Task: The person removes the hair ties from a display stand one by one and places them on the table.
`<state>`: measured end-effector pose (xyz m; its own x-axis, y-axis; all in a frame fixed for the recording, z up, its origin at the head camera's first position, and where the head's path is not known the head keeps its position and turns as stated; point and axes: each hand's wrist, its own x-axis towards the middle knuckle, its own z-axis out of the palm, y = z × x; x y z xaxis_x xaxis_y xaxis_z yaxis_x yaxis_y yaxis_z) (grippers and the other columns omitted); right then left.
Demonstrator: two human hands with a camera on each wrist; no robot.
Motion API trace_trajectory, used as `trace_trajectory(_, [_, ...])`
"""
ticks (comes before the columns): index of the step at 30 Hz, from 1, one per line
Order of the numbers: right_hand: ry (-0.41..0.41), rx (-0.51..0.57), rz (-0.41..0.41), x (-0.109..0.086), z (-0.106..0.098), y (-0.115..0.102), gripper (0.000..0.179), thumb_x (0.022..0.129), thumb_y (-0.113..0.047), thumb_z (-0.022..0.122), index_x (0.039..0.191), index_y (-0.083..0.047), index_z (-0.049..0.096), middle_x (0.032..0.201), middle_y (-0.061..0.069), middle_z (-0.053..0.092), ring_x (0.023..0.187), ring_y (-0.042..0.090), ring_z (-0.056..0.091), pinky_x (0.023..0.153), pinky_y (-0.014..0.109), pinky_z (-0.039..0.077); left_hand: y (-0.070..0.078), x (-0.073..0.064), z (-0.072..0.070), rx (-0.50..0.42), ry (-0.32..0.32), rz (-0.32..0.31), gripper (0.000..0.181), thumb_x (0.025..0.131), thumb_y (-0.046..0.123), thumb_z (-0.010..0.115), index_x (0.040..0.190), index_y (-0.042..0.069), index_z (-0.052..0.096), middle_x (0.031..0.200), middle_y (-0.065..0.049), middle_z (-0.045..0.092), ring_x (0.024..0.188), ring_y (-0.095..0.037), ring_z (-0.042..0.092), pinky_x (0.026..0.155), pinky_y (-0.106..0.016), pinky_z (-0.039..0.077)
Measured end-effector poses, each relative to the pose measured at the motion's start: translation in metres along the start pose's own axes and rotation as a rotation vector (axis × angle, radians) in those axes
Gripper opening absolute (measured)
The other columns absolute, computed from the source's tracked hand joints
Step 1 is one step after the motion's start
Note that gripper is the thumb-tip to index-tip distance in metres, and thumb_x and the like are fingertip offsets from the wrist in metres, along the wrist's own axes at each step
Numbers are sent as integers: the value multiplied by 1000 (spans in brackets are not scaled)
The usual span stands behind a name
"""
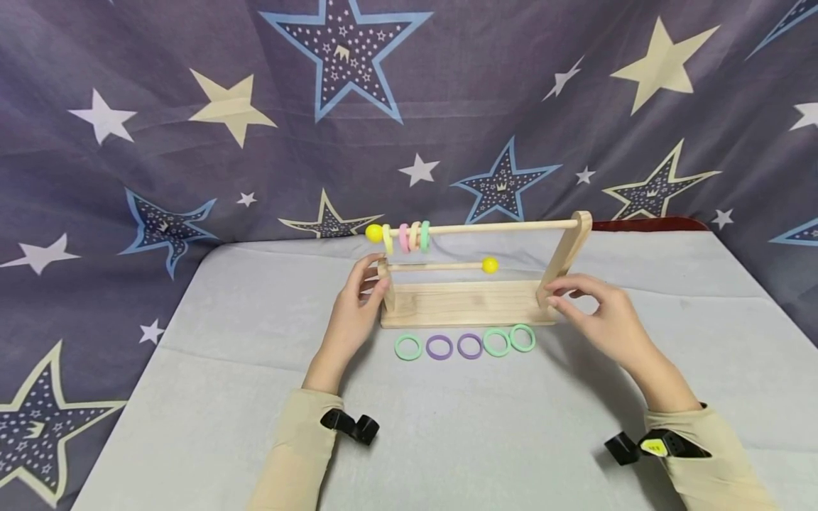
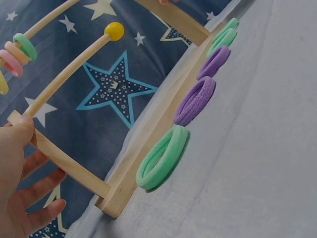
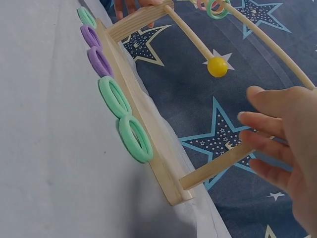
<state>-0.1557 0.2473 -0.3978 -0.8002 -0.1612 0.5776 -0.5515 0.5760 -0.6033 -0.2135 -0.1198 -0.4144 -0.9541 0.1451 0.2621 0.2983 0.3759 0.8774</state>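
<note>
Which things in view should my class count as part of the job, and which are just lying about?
Likely part of the job:
wooden stand, held by the left hand
four rings on its upper rod
three green rings and two purple rings loose in front

Probably just surroundings:
starry curtain behind
grey cloth underneath
dark red item at the far edge

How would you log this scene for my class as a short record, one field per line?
Stand: wooden, on a grey tabletop
Upper rod: four rings, yellow, pink, peach, green
Lower rod: no rings; yellow ball on tip
Loose rings: five in front of stand; green, purple, purple, green, green, left to right
Left hand: holds short post
Right hand: at tall post; grip unclear
</note>
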Motion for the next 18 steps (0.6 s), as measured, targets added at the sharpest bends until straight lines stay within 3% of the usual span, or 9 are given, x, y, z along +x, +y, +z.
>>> trace_trajectory(8, [141, 61, 36, -1, -1, 0, 28, 80, 16, 72, 103, 0, 74, 95, 11, 71, 87, -2, 60, 80, 15, 46, -1, 0, 0, -5, 0, -6, 43, 103, 31, 55, 144, 24, 46, 130, -14, 58, 118, -25, 58, 96, -42, 47])
trace_trajectory(18, [304, 159, 89, 0, 0, 2, 19, 84, 19, 65, 102, 14, 68, 98, -1, 72, 83, 2, 61, 79, 14, 46, -2, 1, -1, -7, -3, -4, 44, 102, 32, 55, 144, 22, 45, 130, -14, 58, 118, -26, 58, 96, -43, 47])
